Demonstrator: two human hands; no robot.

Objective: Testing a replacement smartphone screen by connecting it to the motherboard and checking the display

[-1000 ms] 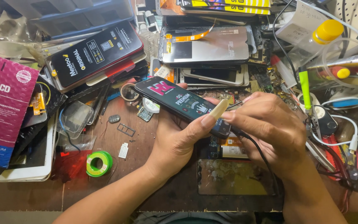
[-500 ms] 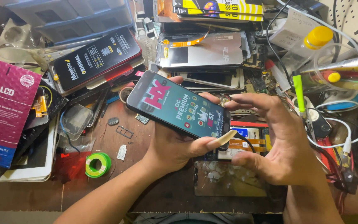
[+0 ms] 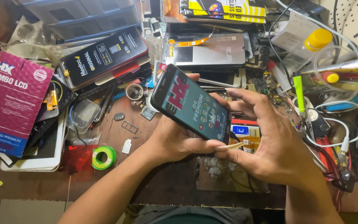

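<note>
The left hand (image 3: 175, 139) holds a black flat phone screen panel with a printed protective film (image 3: 191, 103) above the cluttered wooden workbench (image 3: 112, 128). The panel lies tilted in the palm; the left thumb presses on its lower edge and the other fingers curl behind it, with fingertips showing at its upper edge. The right hand (image 3: 266, 145) is just beside the panel's lower right corner. Its thumb and forefinger are pressed together and pinch a thin pale plastic pick (image 3: 231, 146), which touches that corner; the other right fingers are spread over the panel's right side. A clear plastic drawer box (image 3: 83, 16) stands at the far left; I cannot tell what is inside. A green tape roll (image 3: 103, 157) lies near the left forearm.
</note>
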